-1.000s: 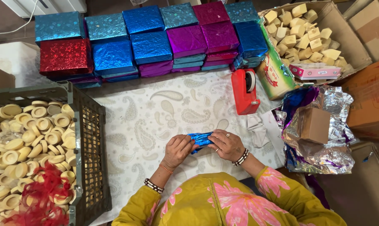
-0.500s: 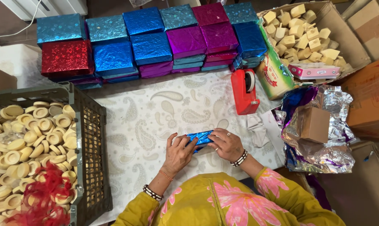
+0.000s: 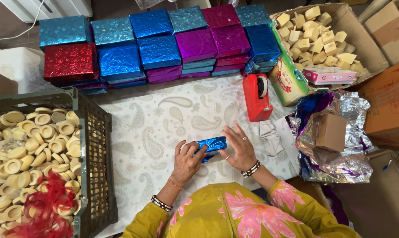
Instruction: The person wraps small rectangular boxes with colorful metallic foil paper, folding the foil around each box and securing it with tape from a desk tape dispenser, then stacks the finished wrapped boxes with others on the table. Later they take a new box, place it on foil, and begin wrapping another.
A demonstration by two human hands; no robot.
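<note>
Blue foil packet (image 3: 211,144): on the paisley-clothed table (image 3: 164,119), pinned between both hands; left hand (image 3: 187,159) fingers curled onto its near end, right hand (image 3: 238,149) spread flat beside it, steadying. Red tape dispenser (image 3: 256,98) within reach

Crate (image 3: 96,145) left, dispenser (image 3: 256,99) ahead (cloth (image 3: 164,119) between).
</note>
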